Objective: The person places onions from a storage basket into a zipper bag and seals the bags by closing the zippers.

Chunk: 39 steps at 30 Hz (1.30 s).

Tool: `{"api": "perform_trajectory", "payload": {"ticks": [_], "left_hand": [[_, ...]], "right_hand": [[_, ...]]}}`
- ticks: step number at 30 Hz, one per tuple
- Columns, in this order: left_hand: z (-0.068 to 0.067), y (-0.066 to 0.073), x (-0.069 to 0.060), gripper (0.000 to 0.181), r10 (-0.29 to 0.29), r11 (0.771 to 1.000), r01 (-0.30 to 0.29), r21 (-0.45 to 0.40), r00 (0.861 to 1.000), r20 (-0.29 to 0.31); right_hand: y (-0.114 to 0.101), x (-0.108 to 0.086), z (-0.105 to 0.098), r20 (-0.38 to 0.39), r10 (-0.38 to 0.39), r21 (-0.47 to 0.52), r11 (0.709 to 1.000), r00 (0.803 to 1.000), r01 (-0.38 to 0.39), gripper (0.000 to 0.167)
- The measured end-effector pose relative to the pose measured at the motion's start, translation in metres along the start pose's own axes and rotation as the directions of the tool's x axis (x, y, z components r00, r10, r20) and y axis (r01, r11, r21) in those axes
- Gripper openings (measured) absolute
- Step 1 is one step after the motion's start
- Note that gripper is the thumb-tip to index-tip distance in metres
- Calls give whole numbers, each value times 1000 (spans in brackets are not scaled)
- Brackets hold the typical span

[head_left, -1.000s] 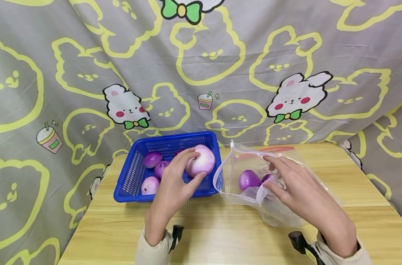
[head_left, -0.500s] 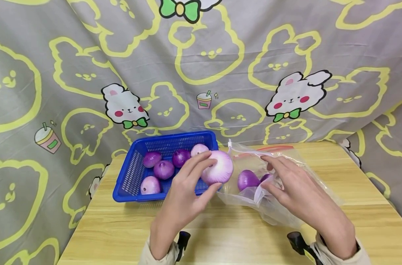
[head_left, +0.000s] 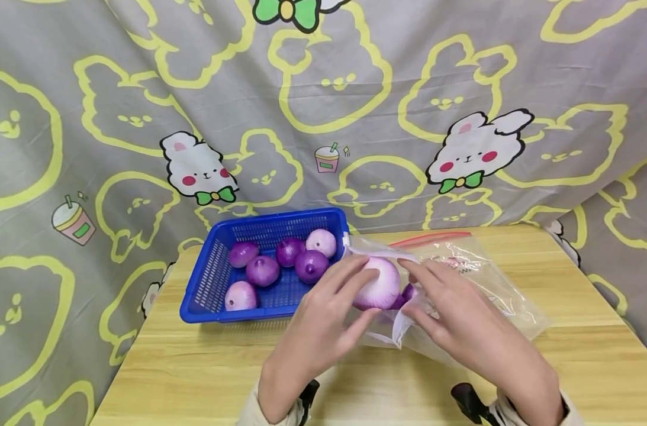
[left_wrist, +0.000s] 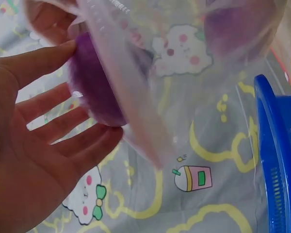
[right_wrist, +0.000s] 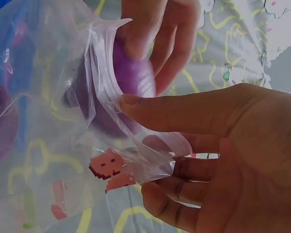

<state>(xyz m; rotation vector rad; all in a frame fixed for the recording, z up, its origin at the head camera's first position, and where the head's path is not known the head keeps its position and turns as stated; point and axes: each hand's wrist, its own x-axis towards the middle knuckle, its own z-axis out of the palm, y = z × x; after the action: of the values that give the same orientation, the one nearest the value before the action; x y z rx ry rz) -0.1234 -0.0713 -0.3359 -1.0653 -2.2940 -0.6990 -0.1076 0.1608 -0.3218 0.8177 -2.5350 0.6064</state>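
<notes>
At the mouth of a clear zip bag (head_left: 493, 284), my left hand (head_left: 320, 328) grips a pale purple onion (head_left: 380, 284) between thumb and fingers. The left wrist view shows this onion (left_wrist: 89, 85) partly behind the bag's plastic film. My right hand (head_left: 462, 316) pinches the bag's rim, thumb on one side and fingers on the other; the right wrist view shows the pinched rim (right_wrist: 109, 82) closely. Inside the bag a darker onion (head_left: 405, 297) is mostly hidden behind the held one.
Left of the bag stands a blue plastic basket (head_left: 195, 296) holding several purple onions (head_left: 262, 271). Both rest on a wooden table (head_left: 195, 373). A grey patterned cloth (head_left: 355, 106) hangs behind the table's far edge.
My left hand has carried the onion from over the basket rightward into the bag's mouth. The right hand keeps its hold on the bag and has shifted slightly left.
</notes>
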Motion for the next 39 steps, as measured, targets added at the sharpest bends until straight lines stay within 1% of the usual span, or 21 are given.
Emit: {"api": "perform_trajectory", "payload": {"ticks": [2, 4, 9, 14, 19, 21, 23, 25, 27, 30, 32, 34, 35, 37, 39], "left_hand": [[2, 2, 1, 48, -12, 999, 11, 46, 999, 31], [4, 4, 1, 48, -23, 997, 19, 79, 999, 47], [9, 7, 0, 49, -45, 995, 42, 91, 999, 28], [14, 4, 1, 51, -65, 992, 63, 106, 998, 20], [8, 2, 1, 47, -55, 991, 55, 126, 998, 0], [4, 3, 1, 44, -57, 990, 60, 125, 998, -22], [0, 2, 0, 41, -72, 989, 78, 128, 996, -53], [-4, 0, -1, 39, -113, 984, 124, 125, 989, -90], [-7, -3, -2, 39, -179, 973, 194, 126, 977, -120], [-8, -8, -5, 44, -291, 944, 308, 121, 947, -138], [-8, -12, -6, 47, -344, 928, 358, 101, 929, -134], [-7, -15, -6, 48, -366, 925, 376, 55, 921, -131], [-7, -17, -6, 47, -368, 927, 374, 27, 921, -131], [-6, -18, -6, 43, -355, 935, 353, -35, 925, -136], [-7, -17, -5, 41, -326, 945, 315, -93, 933, -152]], "right_hand": [[-4, 0, 1, 9, -2, -2, 1000, 1000, 2, 64], [-6, 0, 1, 12, 2, -10, 1000, 1000, -2, 63], [-8, -1, 0, 7, 11, -12, 1000, 1000, -11, 66], [-8, -1, -1, 17, 28, 17, 999, 999, -29, 64], [-6, 0, -4, -12, 41, 44, 998, 999, -40, 62], [-3, 0, -5, -40, 36, 49, 998, 999, -34, 62], [0, 0, -6, -72, 30, 52, 998, 997, -27, 63], [2, 0, -7, -110, 26, 54, 998, 994, -20, 66], [5, 0, -8, -147, 24, 54, 998, 989, -16, 70], [8, 2, -9, -182, 31, 63, 998, 983, -20, 74], [9, 2, -9, -187, 42, 72, 997, 981, -29, 76], [11, 3, -9, -180, 53, 80, 996, 982, -39, 76], [11, 3, -9, -173, 59, 83, 996, 983, -45, 76], [12, 3, -9, -161, 66, 77, 996, 985, -54, 76], [12, 3, -9, -143, 72, 63, 996, 987, -64, 77]]}}
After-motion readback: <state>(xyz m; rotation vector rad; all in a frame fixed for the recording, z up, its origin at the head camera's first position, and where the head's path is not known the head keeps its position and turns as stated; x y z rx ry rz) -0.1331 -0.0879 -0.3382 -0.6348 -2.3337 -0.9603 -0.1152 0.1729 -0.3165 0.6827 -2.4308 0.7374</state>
